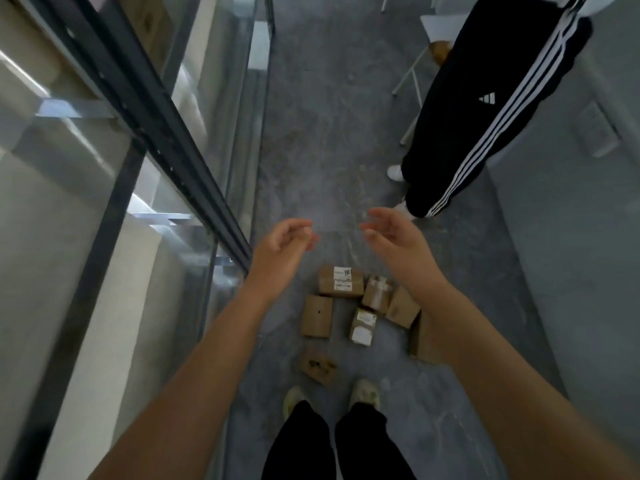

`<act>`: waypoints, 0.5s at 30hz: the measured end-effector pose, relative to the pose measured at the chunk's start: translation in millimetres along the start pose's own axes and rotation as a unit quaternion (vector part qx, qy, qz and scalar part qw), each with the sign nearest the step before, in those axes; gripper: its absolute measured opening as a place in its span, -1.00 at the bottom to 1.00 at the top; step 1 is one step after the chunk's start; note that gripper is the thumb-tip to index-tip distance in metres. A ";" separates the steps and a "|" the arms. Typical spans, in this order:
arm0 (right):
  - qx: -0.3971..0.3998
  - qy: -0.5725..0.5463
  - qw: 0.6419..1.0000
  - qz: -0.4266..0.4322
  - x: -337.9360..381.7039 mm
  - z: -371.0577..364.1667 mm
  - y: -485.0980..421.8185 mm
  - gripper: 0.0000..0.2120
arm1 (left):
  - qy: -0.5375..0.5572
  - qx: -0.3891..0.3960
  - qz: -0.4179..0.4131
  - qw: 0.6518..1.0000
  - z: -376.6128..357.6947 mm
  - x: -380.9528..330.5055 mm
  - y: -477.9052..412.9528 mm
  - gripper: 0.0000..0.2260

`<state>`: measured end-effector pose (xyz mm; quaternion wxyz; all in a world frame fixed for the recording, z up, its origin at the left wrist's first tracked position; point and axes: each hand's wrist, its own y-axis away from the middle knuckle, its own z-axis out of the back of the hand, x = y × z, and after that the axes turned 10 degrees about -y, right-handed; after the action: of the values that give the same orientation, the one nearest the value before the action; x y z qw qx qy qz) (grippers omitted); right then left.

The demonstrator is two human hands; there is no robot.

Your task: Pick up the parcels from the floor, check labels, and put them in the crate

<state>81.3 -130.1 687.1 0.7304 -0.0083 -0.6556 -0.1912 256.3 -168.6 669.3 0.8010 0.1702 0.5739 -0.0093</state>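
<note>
Several small brown cardboard parcels lie on the grey floor just ahead of my feet. The labelled parcel [341,281] has a white label facing up. Another plain parcel [317,316] lies to its left, and a parcel with white stickers [362,328] sits in the middle. A further parcel [318,366] lies nearest my shoes. My left hand [284,241] is held out above the floor, fingers loosely curled, holding nothing. My right hand [391,233] is held out opposite it, fingers relaxed, also empty. My right forearm hides part of a larger parcel [420,337]. No crate is in view.
A glass wall with a dark metal frame [162,133] runs along my left side. Another person in black striped trousers [485,109] stands at the far right. Behind them is a white chair [415,74]. A grey wall [571,237] closes the right side.
</note>
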 end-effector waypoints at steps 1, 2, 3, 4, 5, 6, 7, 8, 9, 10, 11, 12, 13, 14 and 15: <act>0.006 0.003 1.000 -0.013 -15.4 -1.9 -11.2 -0.69 | 0.006 0.003 0.014 1.000 -6.3 16.6 -9.4 -0.88; 0.015 0.010 0.999 -0.028 -33.6 -4.1 -22.7 -0.69 | 0.011 0.003 0.028 1.000 -12.9 35.2 -18.7 -0.89; 0.023 0.016 0.999 -0.043 -53.6 -6.4 -34.1 -0.69 | 0.008 0.000 0.038 0.999 -19.7 55.8 -28.9 -0.89; 0.030 0.021 0.998 -0.058 -75.4 -8.6 -45.4 -0.69 | 0.000 -0.001 0.048 0.999 -26.7 77.4 -39.2 -0.89; 0.037 0.026 0.996 -0.074 -99.6 -11.0 -56.1 -0.69 | -0.010 -0.002 0.058 0.998 -33.4 101.2 -49.0 -0.89; 0.043 0.030 0.994 -0.092 -125.4 -13.5 -66.6 -0.68 | -0.019 -0.002 0.071 0.997 -40.2 127.1 -59.0 -0.89; 0.050 0.034 0.992 -0.108 -152.9 -15.6 -76.3 -0.67 | -0.029 -0.001 0.083 0.996 -47.2 154.4 -68.2 -0.87; 0.057 0.037 0.990 -0.121 -182.2 -18.4 -85.5 -0.67 | -0.041 0.001 0.092 0.995 -54.7 182.6 -77.1 -0.85; 0.063 0.042 0.988 -0.133 -212.3 -20.9 -94.0 -0.67 | -0.056 0.001 0.098 0.994 -62.4 211.8 -85.8 -0.82; 0.066 0.048 0.986 -0.146 -243.1 -23.4 -101.2 -0.67 | -0.071 0.006 0.107 0.992 -69.9 241.1 -93.8 -0.81; 0.067 0.052 0.985 -0.154 -274.9 -25.8 -108.1 -0.68 | -0.084 0.008 0.115 0.990 -77.3 270.9 -102.2 -0.81; 0.069 0.054 0.983 -0.160 -306.5 -28.6 -115.4 -0.68 | -0.092 0.008 0.127 0.988 -84.7 299.1 -110.3 -0.82; 0.074 0.056 0.982 -0.166 -337.0 -31.5 -122.4 -0.68 | -0.098 0.008 0.135 0.986 -92.9 327.3 -119.0 -0.85; 0.082 0.060 0.980 -0.174 -367.1 -34.5 -130.0 -0.68 | -0.106 0.015 0.147 0.983 -101.9 353.9 -127.9 -0.90; 0.093 0.066 0.977 -0.181 -396.7 -37.7 -138.3 -0.68 | -0.121 0.024 0.156 0.980 -111.9 380.7 -137.8 -0.91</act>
<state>50.4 -161.6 267.6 0.7225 0.1914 -0.6118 -0.2587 254.7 -198.0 250.3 0.8517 0.2744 0.4389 0.0817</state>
